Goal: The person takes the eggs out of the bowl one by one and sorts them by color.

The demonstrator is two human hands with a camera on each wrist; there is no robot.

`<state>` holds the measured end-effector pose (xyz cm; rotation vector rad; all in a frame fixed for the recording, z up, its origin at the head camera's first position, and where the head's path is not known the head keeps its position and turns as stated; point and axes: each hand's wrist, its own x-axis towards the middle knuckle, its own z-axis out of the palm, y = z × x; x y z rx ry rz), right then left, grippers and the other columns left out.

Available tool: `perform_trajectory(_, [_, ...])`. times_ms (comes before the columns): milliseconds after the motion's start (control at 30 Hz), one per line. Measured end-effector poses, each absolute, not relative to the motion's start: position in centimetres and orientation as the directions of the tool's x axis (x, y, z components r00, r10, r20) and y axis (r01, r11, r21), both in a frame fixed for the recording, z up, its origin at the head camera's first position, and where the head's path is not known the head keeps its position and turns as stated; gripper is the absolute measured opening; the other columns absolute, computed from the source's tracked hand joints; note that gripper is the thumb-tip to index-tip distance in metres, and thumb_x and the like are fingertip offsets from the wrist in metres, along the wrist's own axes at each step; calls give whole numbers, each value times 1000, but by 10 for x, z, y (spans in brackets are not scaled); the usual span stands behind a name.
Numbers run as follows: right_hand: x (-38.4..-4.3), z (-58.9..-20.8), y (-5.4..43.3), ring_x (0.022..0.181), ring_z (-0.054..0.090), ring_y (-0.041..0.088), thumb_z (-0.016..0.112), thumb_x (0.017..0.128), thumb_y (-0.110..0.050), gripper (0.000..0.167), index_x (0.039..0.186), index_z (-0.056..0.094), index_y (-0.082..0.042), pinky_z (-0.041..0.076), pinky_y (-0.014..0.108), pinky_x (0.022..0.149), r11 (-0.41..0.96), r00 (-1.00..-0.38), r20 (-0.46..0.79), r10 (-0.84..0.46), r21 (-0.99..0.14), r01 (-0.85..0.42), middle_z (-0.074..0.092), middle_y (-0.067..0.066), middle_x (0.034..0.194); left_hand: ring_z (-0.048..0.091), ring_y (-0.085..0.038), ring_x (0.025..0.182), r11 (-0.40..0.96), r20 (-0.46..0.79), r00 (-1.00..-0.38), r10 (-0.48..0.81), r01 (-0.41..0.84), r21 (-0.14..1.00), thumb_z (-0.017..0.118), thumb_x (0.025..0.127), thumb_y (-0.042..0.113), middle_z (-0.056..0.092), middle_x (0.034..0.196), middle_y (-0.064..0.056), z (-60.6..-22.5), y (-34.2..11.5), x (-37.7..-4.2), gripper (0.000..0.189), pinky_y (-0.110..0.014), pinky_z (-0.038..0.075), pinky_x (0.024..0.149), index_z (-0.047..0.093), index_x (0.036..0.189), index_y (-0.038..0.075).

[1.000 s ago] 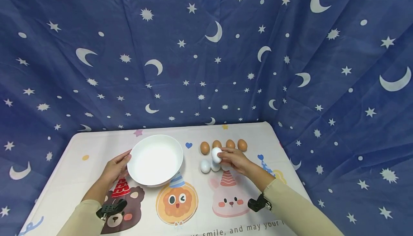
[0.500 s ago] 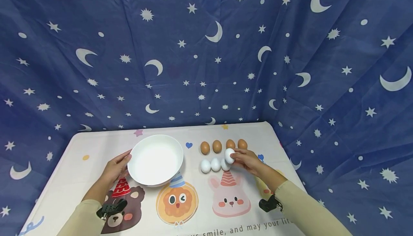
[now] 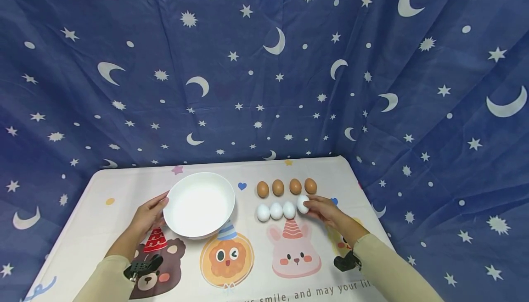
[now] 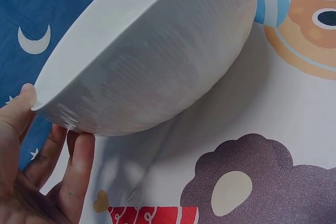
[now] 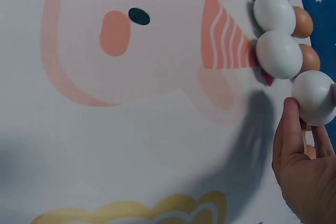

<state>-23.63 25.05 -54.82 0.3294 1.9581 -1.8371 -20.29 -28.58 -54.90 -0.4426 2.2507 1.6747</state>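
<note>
A wide white bowl (image 3: 199, 204) stands at the left of the table. My left hand (image 3: 147, 212) grips its left edge; in the left wrist view the thumb lies on the rim and the fingers (image 4: 79, 166) bear against the underside. To the right, my right hand (image 3: 325, 210) pinches a white egg (image 3: 303, 204) at the right end of a row of white eggs (image 3: 276, 211). In the right wrist view this held egg (image 5: 314, 98) sits between thumb and fingers, beside the nearest white egg (image 5: 279, 54). Whether it touches the tabletop I cannot tell.
Behind the white eggs runs a row of several brown eggs (image 3: 278, 187). A pale cloth (image 3: 244, 265) with cartoon animals and lettering covers the table. A dark blue curtain (image 3: 231, 86) with moons and stars rises behind it and along the right side.
My right hand has carried the white egg to the right, past the other white eggs, and lowered it to the end of their row. My left hand and the bowl stay put.
</note>
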Motion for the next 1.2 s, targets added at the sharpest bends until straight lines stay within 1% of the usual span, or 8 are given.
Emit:
perform_trajectory(333, [-240, -567, 251, 82, 70, 11, 68, 92, -10, 58, 141, 44, 10, 61, 27, 82, 95, -868, -493, -58, -869, 486, 68, 13, 113, 64, -7, 105, 273, -413, -909, -60, -413, 869, 48, 98, 55, 24, 159, -24, -549, -286, -203, 73, -25, 60, 84, 26, 156, 16])
perform_trajectory(433, [-241, -571, 251, 80, 70, 11, 68, 92, -9, 57, 140, 45, 10, 61, 26, 82, 90, -869, -493, -52, -869, 487, 69, 11, 109, 63, -18, 116, 281, -411, -909, -65, -412, 867, 47, 99, 55, 25, 159, -23, -549, -285, -203, 72, -25, 59, 85, 27, 156, 16])
perform_trajectory(533, [-242, -573, 250, 79, 70, 11, 68, 91, -8, 56, 139, 46, 11, 61, 27, 81, 90, -872, -488, -41, -871, 483, 70, 8, 103, 55, -32, 128, 291, -405, -912, -66, -406, 866, 46, 99, 56, 25, 159, -23, -548, -284, -202, 72, -25, 59, 86, 27, 156, 16])
perform_trajectory(633, [-241, -573, 248, 79, 70, 11, 69, 90, -7, 56, 138, 47, 12, 61, 26, 81, 103, -877, -480, -34, -874, 474, 70, 6, 99, 50, -36, 132, 296, -400, -915, -61, -399, 868, 45, 99, 56, 25, 158, -24, -548, -284, -203, 72, -27, 59, 86, 26, 156, 16])
perform_trajectory(700, [-240, -572, 247, 79, 70, 11, 70, 89, -8, 55, 136, 49, 11, 61, 26, 80, 121, -878, -477, -26, -874, 471, 71, 5, 97, 56, -32, 127, 290, -403, -913, -61, -402, 868, 46, 99, 57, 25, 159, -24, -548, -285, -203, 73, -27, 59, 86, 26, 156, 16])
perform_trajectory(767, [-239, -572, 246, 80, 70, 12, 71, 88, -8, 54, 134, 51, 11, 61, 26, 80, 140, -880, -474, -18, -873, 468, 71, 7, 98, 64, -21, 115, 285, -404, -913, -63, -404, 869, 46, 99, 55, 26, 158, -24, -548, -284, -202, 71, -25, 59, 85, 27, 156, 17])
perform_trajectory(900, [-237, -572, 244, 81, 70, 13, 72, 86, -8, 52, 131, 54, 12, 61, 25, 77, 169, -881, -472, 5, -868, 466, 71, 13, 104, 61, 1, 99, 278, -402, -913, -62, -403, 872, 46, 99, 55, 27, 158, -23, -548, -284, -202, 71, -22, 59, 84, 27, 156, 16])
perform_trajectory(1200, [-237, -573, 240, 77, 69, 11, 74, 85, -8, 51, 129, 56, 10, 61, 23, 73, 181, -875, -480, 56, -857, 482, 71, 10, 101, 60, 4, 94, 273, -403, -913, -62, -404, 873, 45, 100, 54, 28, 158, -23, -548, -284, -202, 69, -22, 59, 84, 28, 156, 16])
